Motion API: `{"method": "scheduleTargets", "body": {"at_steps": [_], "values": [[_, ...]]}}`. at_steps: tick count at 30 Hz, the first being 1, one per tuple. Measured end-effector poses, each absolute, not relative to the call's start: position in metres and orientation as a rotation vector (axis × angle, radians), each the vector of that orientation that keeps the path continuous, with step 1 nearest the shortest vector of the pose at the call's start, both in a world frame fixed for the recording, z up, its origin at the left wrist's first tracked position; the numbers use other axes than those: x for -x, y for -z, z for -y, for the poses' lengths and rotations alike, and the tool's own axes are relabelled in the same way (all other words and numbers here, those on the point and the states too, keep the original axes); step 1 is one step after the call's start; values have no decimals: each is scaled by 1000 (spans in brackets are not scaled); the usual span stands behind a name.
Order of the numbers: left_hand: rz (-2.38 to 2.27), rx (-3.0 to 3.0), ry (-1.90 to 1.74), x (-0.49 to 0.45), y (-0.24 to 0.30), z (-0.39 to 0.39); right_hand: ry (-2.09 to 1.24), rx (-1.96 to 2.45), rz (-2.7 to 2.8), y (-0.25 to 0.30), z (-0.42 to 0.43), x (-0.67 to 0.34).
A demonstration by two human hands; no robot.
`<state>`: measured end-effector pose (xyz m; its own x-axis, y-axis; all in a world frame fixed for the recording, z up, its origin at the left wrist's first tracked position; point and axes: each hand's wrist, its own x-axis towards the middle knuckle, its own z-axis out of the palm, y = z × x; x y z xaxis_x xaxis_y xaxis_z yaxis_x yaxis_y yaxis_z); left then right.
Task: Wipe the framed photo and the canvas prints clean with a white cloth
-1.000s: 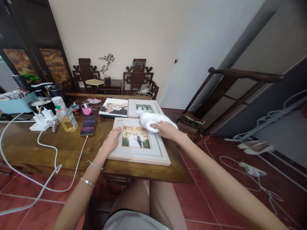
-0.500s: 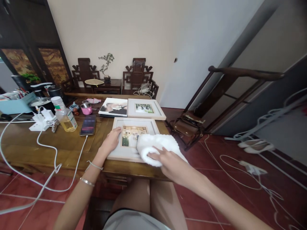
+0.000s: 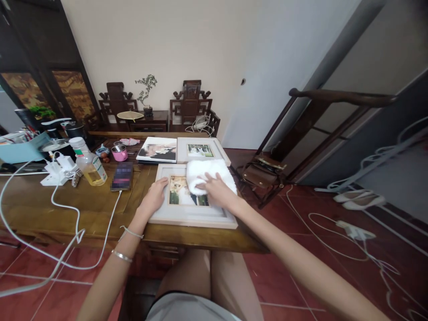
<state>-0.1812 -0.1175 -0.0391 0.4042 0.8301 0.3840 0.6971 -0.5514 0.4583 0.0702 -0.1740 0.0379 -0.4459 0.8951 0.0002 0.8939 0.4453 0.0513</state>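
Observation:
A light wooden picture frame (image 3: 194, 221) with a white mat lies flat at the near edge of the table. Behind its glass is a photo (image 3: 177, 196), partly covered at the upper right. My left hand (image 3: 156, 196) grips the left side of the frame, its fingertips over the edge. My right hand (image 3: 217, 191) presses a folded, fluffy white towel (image 3: 210, 171) onto the frame's upper right part, with the fingers bent into the cloth. The towel hides the frame's upper right corner and reaches the frame behind.
Behind lie a second picture frame (image 3: 220, 154) and a white photo album (image 3: 157, 149). To the left are a phone (image 3: 121, 177) on a charging cable, an oil-like bottle (image 3: 92, 167), a pink cup (image 3: 119, 152) and a power strip (image 3: 55, 178). A wooden chair (image 3: 264, 174) stands right.
My right hand has pushed the towel away from me, from the frame's lower right to its upper right, uncovering the lower right corner. My left hand stays on the frame's left side.

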Motion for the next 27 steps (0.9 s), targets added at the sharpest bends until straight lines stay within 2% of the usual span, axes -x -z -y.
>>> {"method": "scheduleTargets", "body": {"at_steps": [6, 9, 14, 21, 24, 27], "values": [[-1336, -2465, -889, 181, 44, 116, 386, -1471, -2647, -71, 281, -59], [-1354, -2466, -851, 180, 41, 117, 500, -1460, -2677, -75, 302, -50], [-1335, -2488, -757, 180, 31, 120, 362, -1624, -2741, -46, 253, -48], [-1353, -2477, -748, 181, 29, 121, -113, -1974, -2625, -31, 135, -66], [-1372, -2449, -768, 181, 30, 122, -64, -1864, -2638, -30, 134, -56], [-1378, -2438, -753, 180, 30, 122, 114, -1664, -2664, -38, 173, -46]]}}
